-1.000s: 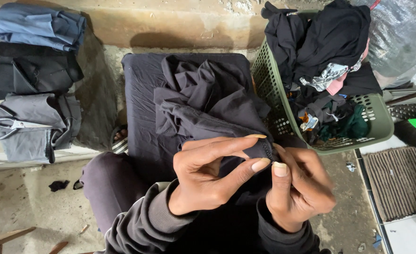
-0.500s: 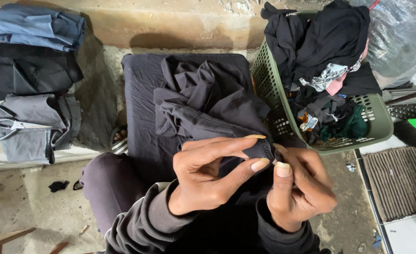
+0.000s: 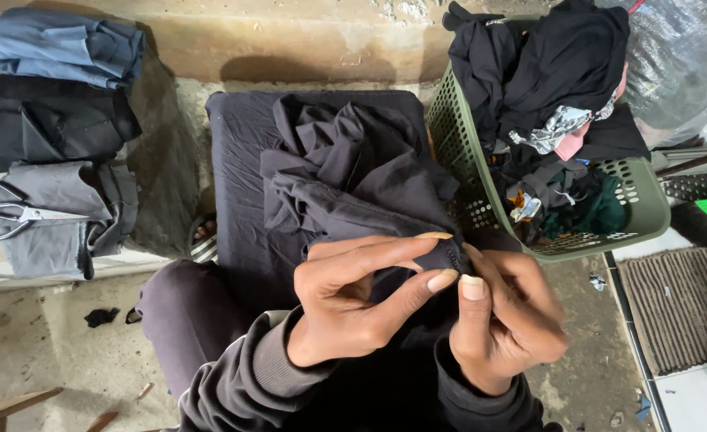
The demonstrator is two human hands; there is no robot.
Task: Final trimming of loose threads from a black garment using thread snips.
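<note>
I sit low on a rough, stained concrete floor [image 3: 41, 352], with a dark cushion [image 3: 237, 160] laid flat in front of my knees. A crumpled dark garment [image 3: 353, 172] lies heaped on it and runs up into my hands. My left hand [image 3: 353, 308] is curled almost closed, thumb and forefinger pinching a small fold of the garment's edge. My right hand [image 3: 505, 324] is closed too, its thumb pressed to the same fold, just beside the left fingertips.

To the right, touching the cushion's far corner, a green plastic laundry basket [image 3: 637, 192] tilts, stuffed with mostly black clothes. Beyond it, far right, is clear plastic sheeting [image 3: 681, 64], and near right a ribbed dark mat [image 3: 681, 308].

On the left, a low ledge carries folded clothes: a blue piece [image 3: 61, 44] farthest, a black one [image 3: 45, 124] next, a grey one [image 3: 61, 212] nearest, with scissors [image 3: 9, 212] lying on the grey. A bare concrete wall [image 3: 289, 36] runs along the far side.
</note>
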